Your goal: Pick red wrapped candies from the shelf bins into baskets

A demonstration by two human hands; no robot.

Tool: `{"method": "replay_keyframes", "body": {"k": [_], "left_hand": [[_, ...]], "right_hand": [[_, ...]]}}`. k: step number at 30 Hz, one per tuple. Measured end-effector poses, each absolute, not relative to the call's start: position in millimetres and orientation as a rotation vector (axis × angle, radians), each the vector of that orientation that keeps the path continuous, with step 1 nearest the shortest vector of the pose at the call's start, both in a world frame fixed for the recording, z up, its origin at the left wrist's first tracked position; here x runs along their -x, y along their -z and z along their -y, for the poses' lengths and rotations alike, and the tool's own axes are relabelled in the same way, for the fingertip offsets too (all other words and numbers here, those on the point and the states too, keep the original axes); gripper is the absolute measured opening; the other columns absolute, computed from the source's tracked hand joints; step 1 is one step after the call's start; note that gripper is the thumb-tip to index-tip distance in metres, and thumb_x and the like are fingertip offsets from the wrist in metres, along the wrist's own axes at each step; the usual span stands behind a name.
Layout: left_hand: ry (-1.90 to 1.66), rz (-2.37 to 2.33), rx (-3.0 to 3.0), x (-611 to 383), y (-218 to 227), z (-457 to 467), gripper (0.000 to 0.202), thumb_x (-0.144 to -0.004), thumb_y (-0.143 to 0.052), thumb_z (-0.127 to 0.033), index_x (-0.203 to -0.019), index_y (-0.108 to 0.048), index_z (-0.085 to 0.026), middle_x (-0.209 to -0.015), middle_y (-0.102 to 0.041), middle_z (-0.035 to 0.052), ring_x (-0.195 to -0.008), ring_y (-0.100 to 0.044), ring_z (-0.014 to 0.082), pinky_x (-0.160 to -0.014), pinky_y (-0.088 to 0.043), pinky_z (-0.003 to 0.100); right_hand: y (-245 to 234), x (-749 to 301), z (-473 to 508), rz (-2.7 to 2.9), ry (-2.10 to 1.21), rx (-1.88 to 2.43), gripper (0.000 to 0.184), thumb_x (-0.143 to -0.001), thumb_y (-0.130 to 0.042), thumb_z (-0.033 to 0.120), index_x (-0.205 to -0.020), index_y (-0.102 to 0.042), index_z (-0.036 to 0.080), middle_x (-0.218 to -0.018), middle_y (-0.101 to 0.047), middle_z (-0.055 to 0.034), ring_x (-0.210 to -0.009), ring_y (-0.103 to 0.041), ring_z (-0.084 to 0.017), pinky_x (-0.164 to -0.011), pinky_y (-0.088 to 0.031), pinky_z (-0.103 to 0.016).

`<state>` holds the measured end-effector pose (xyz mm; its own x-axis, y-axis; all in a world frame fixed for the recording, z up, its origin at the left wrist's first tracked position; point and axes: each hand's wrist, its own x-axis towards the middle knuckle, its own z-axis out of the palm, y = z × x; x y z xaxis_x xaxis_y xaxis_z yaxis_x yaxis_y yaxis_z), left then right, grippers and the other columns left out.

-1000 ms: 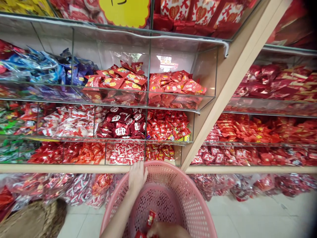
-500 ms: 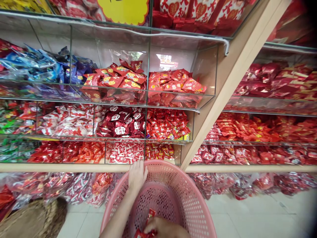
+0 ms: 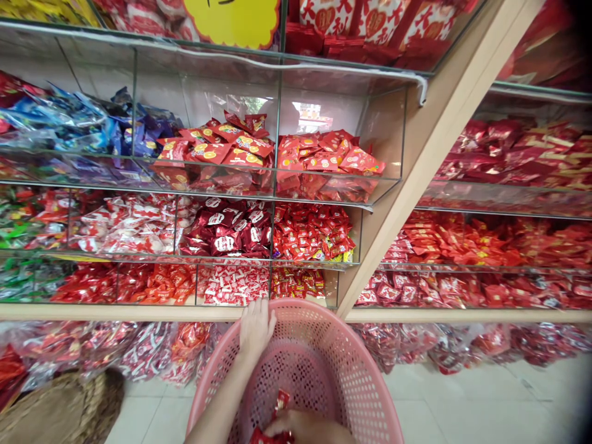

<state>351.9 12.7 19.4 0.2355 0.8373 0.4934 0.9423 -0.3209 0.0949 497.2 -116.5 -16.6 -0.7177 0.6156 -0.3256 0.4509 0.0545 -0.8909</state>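
Observation:
A pink plastic basket [image 3: 372, 364] with perforated sides stands in front of the shelves. My left hand [image 3: 257, 328] is closed over its far rim, fingers hooked on the edge. Low inside the basket, my right hand [image 3: 300, 425] has its fingers curled on red wrapped candies [image 3: 281, 402]. One wrapper sticks up past the fingers, while others show beneath them at the bottom of the picture. How many candies the right hand grips is hidden.
Beyond the basket rise glass-fronted shelf bins of red packets [image 3: 333, 154], maroon packets [image 3: 226, 228] and small red candies [image 3: 314, 231]. A slanting wooden post [image 3: 416, 166] divides the shelves. Bagged sweets [image 3: 152, 351] lie underneath. A brown woven container [image 3: 65, 407] stands on the tiled floor, lower left.
My right hand has shifted slightly left over the candies in the basket. The left hand stays on the rim.

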Motion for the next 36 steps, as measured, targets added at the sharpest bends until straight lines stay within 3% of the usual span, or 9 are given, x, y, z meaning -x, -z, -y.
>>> {"method": "replay_keyframes", "body": {"k": [5,10,13,16,21,23,29,36], "left_hand": [[0.703,1.681,2.295,-352,-20,-13,0.030,-0.087,-0.032,-0.029,-0.104,-0.052,-0.015,-0.092,-0.056,0.0084,-0.086,-0.047,0.0206,-0.076,-0.036,0.034],[0.687,1.678,2.290,-353,-21,-13,0.029,-0.087,-0.032,-0.030,-0.102,-0.053,-0.015,-0.091,-0.056,0.0082,-0.085,-0.047,0.0207,-0.076,-0.036,0.034],[0.684,1.683,2.294,-353,-21,-13,0.030,-0.087,-0.032,-0.030,-0.102,-0.053,-0.015,-0.091,-0.056,0.0083,-0.085,-0.047,0.0206,-0.076,-0.036,0.034],[0.687,1.688,2.300,-353,-22,-12,0.030,-0.087,-0.032,-0.030,-0.103,-0.052,-0.015,-0.091,-0.056,0.0082,-0.085,-0.047,0.0206,-0.076,-0.036,0.034],[0.690,1.685,2.300,-353,-23,-11,0.029,-0.087,-0.032,-0.030,-0.101,-0.052,-0.015,-0.090,-0.056,0.0078,-0.086,-0.047,0.0204,-0.077,-0.036,0.033],[0.693,1.684,2.297,-353,-22,-11,0.028,-0.087,-0.033,-0.030,-0.101,-0.052,-0.015,-0.090,-0.056,0.0077,-0.086,-0.047,0.0203,-0.077,-0.036,0.033],[0.663,1.695,2.275,-353,-21,-12,0.030,-0.087,-0.033,-0.030,-0.104,-0.052,-0.015,-0.091,-0.056,0.0079,-0.084,-0.048,0.0198,-0.076,-0.036,0.033],[0.637,1.685,2.272,-353,-20,-13,0.031,-0.087,-0.032,-0.031,-0.105,-0.051,-0.014,-0.094,-0.057,0.0085,-0.086,-0.048,0.0204,-0.077,-0.035,0.034]], "right_hand": [[10,-501,116,2.069,-1.781,1.219,0.046,-0.061,-0.064,0.022,-0.106,-0.062,0.028,-0.096,-0.065,0.0002,-0.084,-0.058,-0.018,-0.071,-0.044,-0.027],[4,-504,109,1.887,-1.662,1.256,0.039,-0.060,-0.066,0.019,-0.098,-0.064,0.022,-0.093,-0.063,-0.0005,-0.084,-0.056,-0.016,-0.075,-0.044,-0.028],[1,-504,104,1.594,-1.658,1.244,0.035,-0.063,-0.067,0.030,-0.096,-0.061,0.020,-0.088,-0.060,0.0000,-0.074,-0.054,-0.013,-0.067,-0.046,-0.027],[-2,-504,101,1.358,-1.722,1.219,0.046,-0.061,-0.070,0.042,-0.099,-0.059,0.020,-0.090,-0.054,-0.0005,-0.066,-0.051,-0.011,-0.056,-0.045,-0.024],[3,-501,103,1.291,-1.826,1.182,0.055,-0.059,-0.069,0.051,-0.103,-0.057,0.020,-0.093,-0.051,-0.0009,-0.058,-0.049,-0.007,-0.052,-0.045,-0.026],[8,-499,106,1.363,-1.841,1.224,0.055,-0.061,-0.068,0.049,-0.106,-0.057,0.020,-0.096,-0.052,-0.0022,-0.057,-0.049,-0.007,-0.052,-0.045,-0.026],[19,-494,116,1.754,-1.844,1.198,0.036,-0.067,-0.063,0.025,-0.103,-0.063,0.021,-0.092,-0.063,-0.0028,-0.078,-0.056,-0.013,-0.064,-0.043,-0.021],[39,-490,118,1.945,-1.812,1.036,0.031,-0.071,-0.056,0.025,-0.100,-0.067,0.022,-0.085,-0.067,-0.0024,-0.075,-0.058,-0.014,-0.067,-0.044,-0.023]]}}
